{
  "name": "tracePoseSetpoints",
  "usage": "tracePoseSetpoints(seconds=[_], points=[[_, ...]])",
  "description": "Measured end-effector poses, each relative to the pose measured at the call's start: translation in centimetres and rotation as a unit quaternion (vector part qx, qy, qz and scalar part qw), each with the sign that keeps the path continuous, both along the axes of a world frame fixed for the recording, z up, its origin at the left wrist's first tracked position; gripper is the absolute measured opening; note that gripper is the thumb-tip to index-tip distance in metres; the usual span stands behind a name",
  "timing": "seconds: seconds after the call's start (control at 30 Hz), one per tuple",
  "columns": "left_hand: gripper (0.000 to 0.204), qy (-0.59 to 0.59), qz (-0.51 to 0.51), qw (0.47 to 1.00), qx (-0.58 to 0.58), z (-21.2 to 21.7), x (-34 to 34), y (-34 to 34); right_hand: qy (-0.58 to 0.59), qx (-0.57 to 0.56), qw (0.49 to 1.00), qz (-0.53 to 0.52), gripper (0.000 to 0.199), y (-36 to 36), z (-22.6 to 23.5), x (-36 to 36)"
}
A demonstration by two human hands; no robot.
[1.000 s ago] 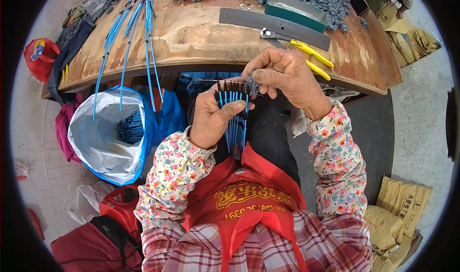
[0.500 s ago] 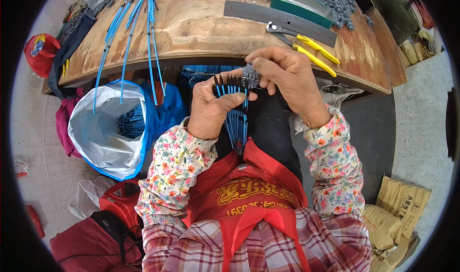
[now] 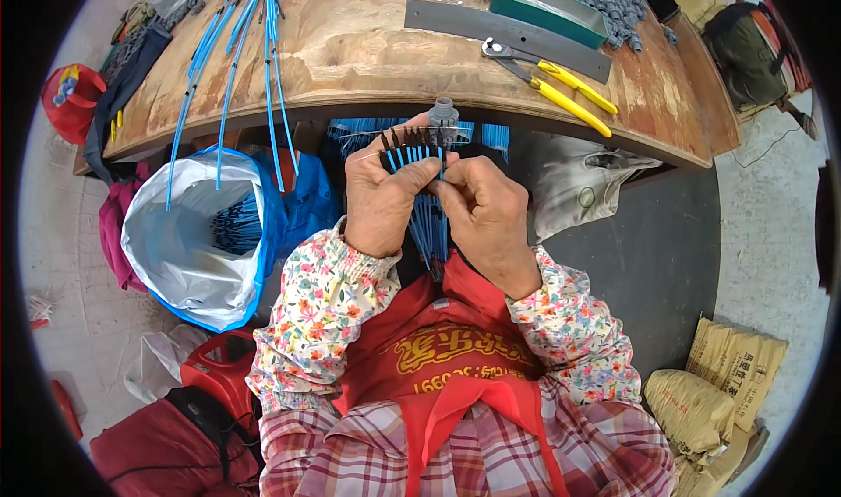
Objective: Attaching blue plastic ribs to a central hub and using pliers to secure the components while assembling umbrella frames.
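Note:
My left hand [image 3: 381, 195] is closed around a fan of thin blue rods [image 3: 427, 221] with black tips, its thumb pressed across them. Thin wires run sideways past the tips. A grey ribbed plastic fitting [image 3: 444, 116] stands at the right end of the row, just above my fingers. Beside the left thumb, my right hand [image 3: 486, 212] pinches the rightmost blue rod below the fitting; its fingertips partly hide the grip. The rods' lower ends come together over my lap.
Ahead, the wooden table [image 3: 350, 55] carries yellow-handled pliers [image 3: 561, 90], a flat metal bar [image 3: 473, 28], a green tray [image 3: 547, 11], heaped grey fittings [image 3: 604, 7] and more blue rods [image 3: 228, 85] overhanging its edge. A white-lined blue bag [image 3: 162, 247] holding rods stands at left.
My right hand has come down and left from the grey fitting to the rods beside my left thumb. The fitting now stands uncovered above the fingers. The left hand keeps its hold.

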State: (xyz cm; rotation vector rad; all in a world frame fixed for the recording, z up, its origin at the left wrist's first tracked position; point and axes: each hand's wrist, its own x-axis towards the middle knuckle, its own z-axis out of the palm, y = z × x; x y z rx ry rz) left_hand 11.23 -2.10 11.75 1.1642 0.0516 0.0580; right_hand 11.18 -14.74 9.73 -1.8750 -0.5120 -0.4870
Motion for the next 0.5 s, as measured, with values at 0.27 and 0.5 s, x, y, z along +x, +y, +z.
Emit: tracePoseSetpoints(seconds=[0.27,0.5], points=[[0.036,-0.014,0.007,1.0,-0.005,-0.21,-0.03,0.03,0.027,-0.006,1.0,0.001,0.015,0.15,0.54,-0.12],[0.036,-0.035,0.006,0.999,0.017,-0.27,-0.2,-0.04,0.002,-0.031,0.999,0.006,0.016,-0.12,0.79,-0.19]])
